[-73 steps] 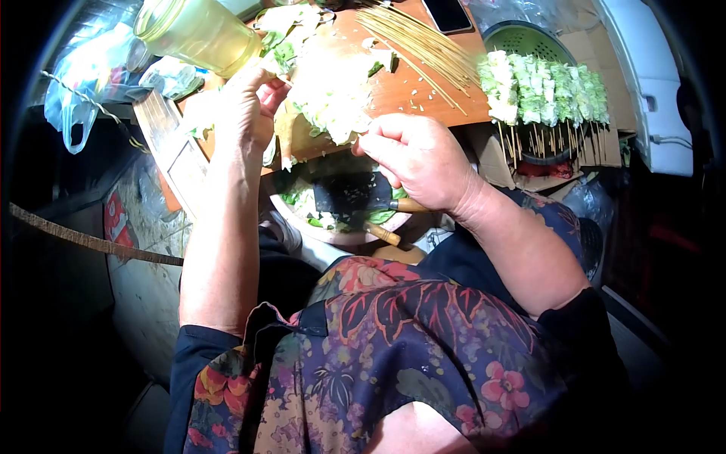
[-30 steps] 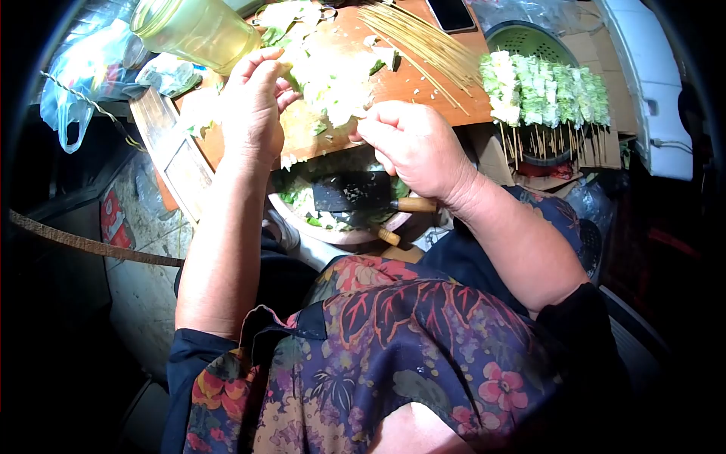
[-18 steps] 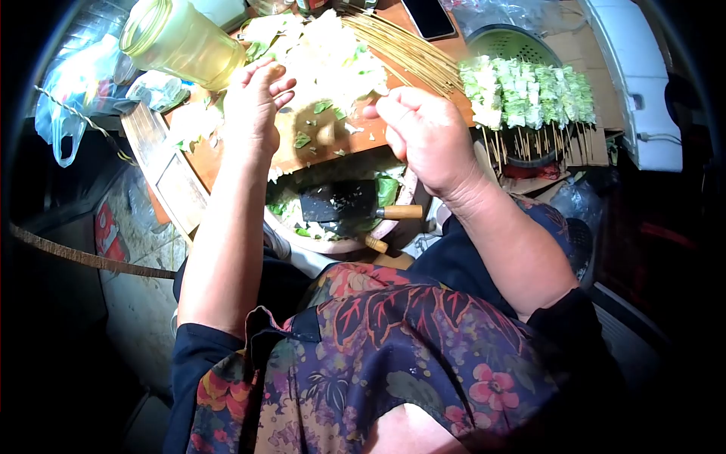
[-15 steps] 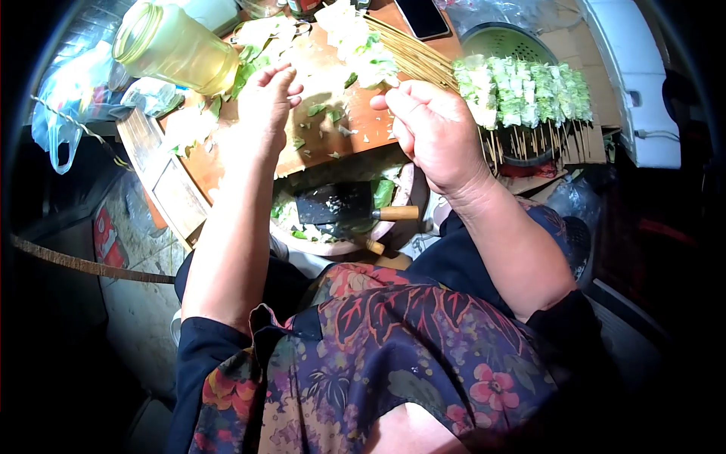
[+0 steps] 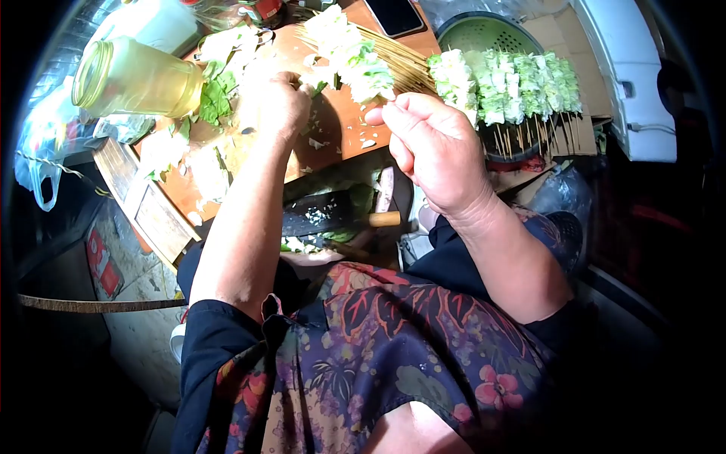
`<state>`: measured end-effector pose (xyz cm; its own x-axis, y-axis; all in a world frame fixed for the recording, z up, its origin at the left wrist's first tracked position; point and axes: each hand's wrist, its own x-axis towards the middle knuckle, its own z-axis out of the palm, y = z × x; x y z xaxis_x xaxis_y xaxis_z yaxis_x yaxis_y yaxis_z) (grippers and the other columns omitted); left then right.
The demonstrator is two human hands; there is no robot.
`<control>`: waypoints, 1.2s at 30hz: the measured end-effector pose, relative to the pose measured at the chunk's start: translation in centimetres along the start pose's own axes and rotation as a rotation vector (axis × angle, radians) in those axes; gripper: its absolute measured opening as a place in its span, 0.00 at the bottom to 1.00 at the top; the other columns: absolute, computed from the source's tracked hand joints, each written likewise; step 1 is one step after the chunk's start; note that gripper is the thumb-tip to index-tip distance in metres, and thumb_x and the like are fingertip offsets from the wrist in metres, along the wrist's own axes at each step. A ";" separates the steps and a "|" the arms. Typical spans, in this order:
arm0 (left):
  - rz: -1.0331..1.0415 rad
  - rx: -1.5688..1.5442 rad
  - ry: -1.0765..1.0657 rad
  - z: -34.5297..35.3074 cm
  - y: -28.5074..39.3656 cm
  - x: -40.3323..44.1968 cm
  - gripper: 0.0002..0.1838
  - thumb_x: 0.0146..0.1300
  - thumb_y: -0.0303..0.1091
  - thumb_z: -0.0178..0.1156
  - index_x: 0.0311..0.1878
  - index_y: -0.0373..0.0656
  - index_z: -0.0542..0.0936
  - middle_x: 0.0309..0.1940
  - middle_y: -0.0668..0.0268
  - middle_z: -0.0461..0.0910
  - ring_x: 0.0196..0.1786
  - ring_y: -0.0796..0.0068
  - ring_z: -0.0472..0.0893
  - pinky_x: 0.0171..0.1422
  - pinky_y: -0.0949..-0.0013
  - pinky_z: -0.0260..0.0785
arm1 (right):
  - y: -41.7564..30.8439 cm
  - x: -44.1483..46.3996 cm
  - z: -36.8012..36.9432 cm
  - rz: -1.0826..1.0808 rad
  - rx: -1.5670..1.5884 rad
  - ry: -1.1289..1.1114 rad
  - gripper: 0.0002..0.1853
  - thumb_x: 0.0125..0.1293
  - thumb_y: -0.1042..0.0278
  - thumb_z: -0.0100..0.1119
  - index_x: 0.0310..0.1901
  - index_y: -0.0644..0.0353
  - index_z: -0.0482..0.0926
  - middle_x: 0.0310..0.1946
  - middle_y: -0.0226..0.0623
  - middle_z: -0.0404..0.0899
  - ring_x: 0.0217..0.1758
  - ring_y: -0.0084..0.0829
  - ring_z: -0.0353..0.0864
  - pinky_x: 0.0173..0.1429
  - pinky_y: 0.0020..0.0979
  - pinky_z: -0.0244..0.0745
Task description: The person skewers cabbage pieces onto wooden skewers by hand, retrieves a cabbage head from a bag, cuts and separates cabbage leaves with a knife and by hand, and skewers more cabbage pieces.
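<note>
My right hand (image 5: 439, 147) is closed in a pinch at the lower end of a skewer of cabbage pieces (image 5: 355, 60). Pale green leaf pieces are bunched along it, pointing up and away from the hand; its stick is mostly hidden. Over the wooden board (image 5: 333, 144), my left hand (image 5: 278, 106) has its fingers curled downward, close to some leaf bits. Whatever is between those fingertips is hidden. Loose cabbage leaves (image 5: 219, 94) lie left of this hand. Behind the held skewer is a bundle of bare bamboo sticks (image 5: 401, 57).
Finished cabbage skewers (image 5: 522, 87) rest across a green colander (image 5: 488, 34) at right. A jar of yellowish liquid (image 5: 144, 79) lies tilted at left. Below the board's edge, a cleaver (image 5: 321, 216) lies over a basin of scraps. A phone (image 5: 395, 15) is at the back.
My left hand has moved right and its fingers have curled down toward the board. My right hand still pinches the skewer, nearly in place. The view has shifted slightly.
</note>
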<state>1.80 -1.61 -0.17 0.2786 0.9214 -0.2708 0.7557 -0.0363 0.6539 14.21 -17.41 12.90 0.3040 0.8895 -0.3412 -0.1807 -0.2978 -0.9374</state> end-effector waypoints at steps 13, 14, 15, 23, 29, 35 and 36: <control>-0.225 -1.176 -0.070 -1.5 -1.1 0.5 0.10 0.57 0.22 0.61 0.43 0.38 0.76 0.35 0.65 0.80 0.27 0.78 0.78 0.32 0.73 0.77 | 0.9 -0.3 0.6 0.015 -0.026 -0.091 0.11 0.72 0.68 0.50 0.39 0.66 0.78 0.19 0.22 0.68 0.19 0.11 0.62 0.24 0.17 0.59; -0.227 -1.249 -0.065 -2.3 -1.3 0.7 0.11 0.58 0.23 0.60 0.44 0.38 0.76 0.35 0.66 0.80 0.28 0.78 0.79 0.33 0.73 0.78 | 0.8 -0.3 0.7 0.058 -0.070 -0.126 0.11 0.72 0.68 0.50 0.39 0.66 0.78 0.19 0.22 0.68 0.20 0.10 0.63 0.25 0.17 0.60; -0.226 -1.323 -0.061 -3.3 -1.0 0.6 0.11 0.59 0.23 0.60 0.46 0.39 0.77 0.35 0.66 0.80 0.29 0.78 0.79 0.34 0.73 0.79 | 0.8 -0.3 0.7 0.098 -0.116 -0.161 0.11 0.72 0.67 0.50 0.39 0.66 0.78 0.20 0.21 0.69 0.20 0.10 0.63 0.25 0.16 0.61; -0.173 -1.357 0.002 -8.3 -1.3 -1.9 0.12 0.58 0.25 0.62 0.46 0.38 0.78 0.34 0.66 0.81 0.34 0.77 0.81 0.35 0.75 0.80 | 1.1 -0.3 2.4 0.053 -0.182 -0.256 0.12 0.71 0.66 0.51 0.38 0.66 0.79 0.18 0.20 0.69 0.20 0.11 0.65 0.25 0.17 0.62; -0.111 -1.210 0.109 -10.2 -2.3 -3.5 0.12 0.60 0.26 0.61 0.48 0.43 0.78 0.35 0.68 0.80 0.30 0.80 0.78 0.35 0.74 0.77 | 1.1 -0.6 4.0 0.052 -0.269 -0.301 0.12 0.70 0.66 0.51 0.38 0.66 0.79 0.18 0.21 0.69 0.19 0.11 0.65 0.25 0.17 0.62; 0.029 -1.282 -0.037 -12.1 -3.7 -4.6 0.11 0.63 0.35 0.57 0.47 0.43 0.77 0.32 0.71 0.76 0.30 0.82 0.77 0.36 0.72 0.77 | 2.0 -0.7 5.1 0.073 -0.180 -0.349 0.12 0.71 0.66 0.50 0.38 0.67 0.79 0.19 0.21 0.69 0.20 0.11 0.65 0.25 0.17 0.61; -0.001 -1.297 -0.010 -12.3 -3.5 -4.8 0.11 0.64 0.35 0.56 0.47 0.43 0.77 0.32 0.71 0.76 0.30 0.82 0.77 0.36 0.71 0.78 | 2.1 -0.8 5.2 0.059 -0.178 -0.349 0.12 0.71 0.66 0.50 0.38 0.67 0.78 0.19 0.21 0.68 0.20 0.11 0.65 0.25 0.17 0.61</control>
<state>-9.44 -1.19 7.52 0.2866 0.9182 -0.2735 -0.3648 0.3685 0.8550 8.71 -16.89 11.57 -0.0438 0.9242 -0.3795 -0.0143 -0.3804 -0.9247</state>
